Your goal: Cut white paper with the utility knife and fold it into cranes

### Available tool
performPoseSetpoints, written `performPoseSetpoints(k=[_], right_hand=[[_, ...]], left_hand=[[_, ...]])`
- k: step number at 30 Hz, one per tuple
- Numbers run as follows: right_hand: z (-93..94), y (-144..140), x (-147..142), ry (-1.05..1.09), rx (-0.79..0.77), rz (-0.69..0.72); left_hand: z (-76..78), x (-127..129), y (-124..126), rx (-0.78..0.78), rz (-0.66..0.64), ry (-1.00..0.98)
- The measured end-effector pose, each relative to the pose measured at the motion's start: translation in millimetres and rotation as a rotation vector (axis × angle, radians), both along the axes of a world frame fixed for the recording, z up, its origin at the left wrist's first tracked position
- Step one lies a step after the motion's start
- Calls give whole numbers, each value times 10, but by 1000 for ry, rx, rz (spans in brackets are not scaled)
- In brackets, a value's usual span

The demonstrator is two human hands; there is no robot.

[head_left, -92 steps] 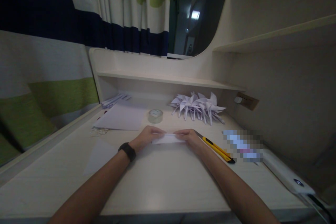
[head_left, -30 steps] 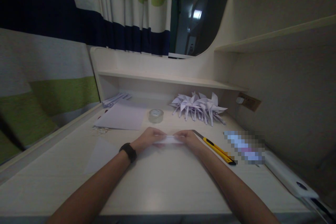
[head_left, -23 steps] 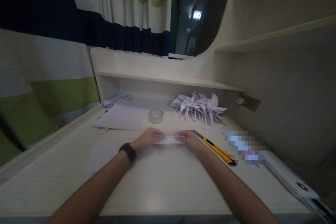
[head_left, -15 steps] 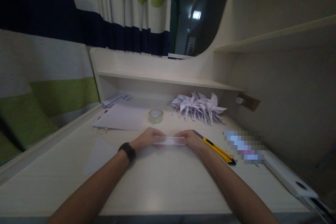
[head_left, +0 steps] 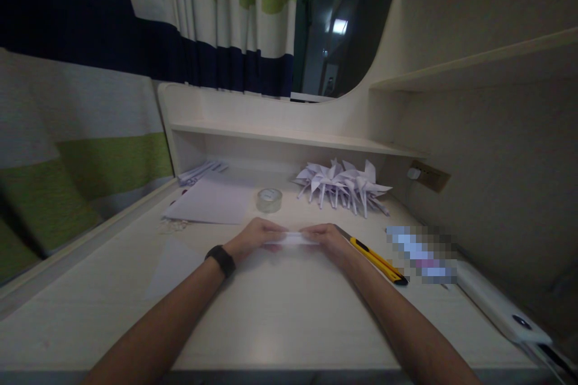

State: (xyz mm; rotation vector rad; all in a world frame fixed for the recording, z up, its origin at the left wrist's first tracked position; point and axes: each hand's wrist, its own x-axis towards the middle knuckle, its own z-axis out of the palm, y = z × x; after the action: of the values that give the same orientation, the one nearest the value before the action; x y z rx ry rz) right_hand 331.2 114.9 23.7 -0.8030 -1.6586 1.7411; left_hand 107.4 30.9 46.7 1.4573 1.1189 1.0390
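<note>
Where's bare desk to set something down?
Bare: between left forearm and right forearm, from the held paper to the near desk edge; also between right forearm and white device, nearer than the cutter. Crowded: back right, pinwheels; back left, sheets.

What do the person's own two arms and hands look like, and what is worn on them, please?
The left hand and right hand wear no visible gloves. A wide black band circles the left wrist; whether it is a watch is unclear. The right wrist looks bare. Both visible forearms show no sleeves.

Dim light, soft glare on the desk (head_left: 280, 325) (right wall (head_left: 487, 138) in shade)
</note>
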Motion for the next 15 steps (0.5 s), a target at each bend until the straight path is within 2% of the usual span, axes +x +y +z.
performPoseSetpoints(k=[9, 15], right_hand=[[27, -28, -10, 26, -55, -18], [48, -44, -11, 5, -65, -34]], left_hand=[[-59, -15, 33, -60, 0, -79], [-74, -6, 43, -44, 19, -78]])
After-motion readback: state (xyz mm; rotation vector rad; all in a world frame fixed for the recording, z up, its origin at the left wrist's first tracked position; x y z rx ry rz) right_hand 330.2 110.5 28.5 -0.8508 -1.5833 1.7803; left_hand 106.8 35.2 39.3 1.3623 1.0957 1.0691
